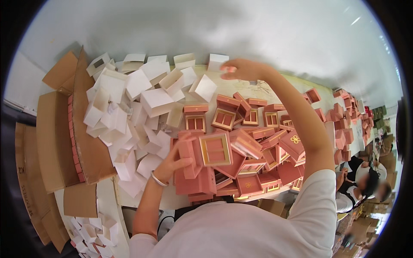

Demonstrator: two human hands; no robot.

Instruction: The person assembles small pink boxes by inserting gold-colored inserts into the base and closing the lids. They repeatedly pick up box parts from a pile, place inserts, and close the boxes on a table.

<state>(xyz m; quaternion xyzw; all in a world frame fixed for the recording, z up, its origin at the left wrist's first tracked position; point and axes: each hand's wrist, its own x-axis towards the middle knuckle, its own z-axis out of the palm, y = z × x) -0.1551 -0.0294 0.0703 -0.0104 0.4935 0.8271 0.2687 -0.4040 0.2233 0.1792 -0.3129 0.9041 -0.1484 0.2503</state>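
Note:
My left hand (171, 167) is closed round a pink gift box (193, 154) near the middle of the bench. The box stands with its gold-framed compartment tray facing up. My right arm reaches across to the far side, where my right hand (244, 70) hovers with thumb and fingers apart and nothing between them. Just left of those fingertips sits a white carton sleeve (217, 62); I cannot tell whether they touch it. More pink boxes (249, 184), some open and some lidded, lie heaped in front of me, right of my left hand.
White sleeves (157, 102) pile up on the left of the bench. Beyond them an open brown carton (92, 142) holds a row of pink boxes. More pink boxes (340, 137) stack along the right side. Other people (355, 185) sit at the far right. A pale wall (206, 30) borders the back.

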